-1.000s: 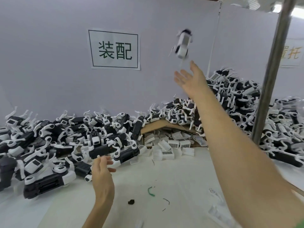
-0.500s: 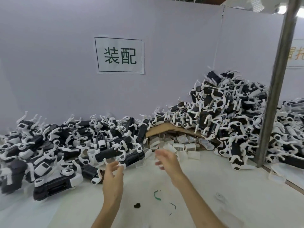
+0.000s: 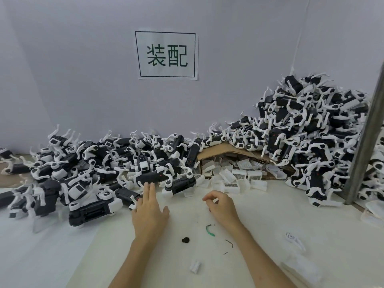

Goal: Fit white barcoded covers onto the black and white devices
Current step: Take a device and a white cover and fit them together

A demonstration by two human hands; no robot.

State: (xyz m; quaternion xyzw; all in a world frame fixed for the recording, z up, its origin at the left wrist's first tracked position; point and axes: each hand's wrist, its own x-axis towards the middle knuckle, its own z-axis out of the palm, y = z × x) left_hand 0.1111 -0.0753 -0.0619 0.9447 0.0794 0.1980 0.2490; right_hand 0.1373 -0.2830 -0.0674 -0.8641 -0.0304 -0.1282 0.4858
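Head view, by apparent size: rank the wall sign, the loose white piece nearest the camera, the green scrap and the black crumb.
1. wall sign, by far the largest.
2. loose white piece, though its nearness to the camera flatters it.
3. green scrap and black crumb: too alike to rank.

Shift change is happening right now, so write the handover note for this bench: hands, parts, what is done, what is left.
Left hand: open, fingers straight, fingertips at the near edge of the left pile of devices, holding nothing.
Right hand: fingers loosely curled over the table, nothing visible in it.
White barcoded covers lie loose under the cardboard flap at centre; a taller device heap sits on the right.
Done: cannot tell which devices already carry covers; no fitting in progress.
Left: take a device, take a cover, fit it, repeat.
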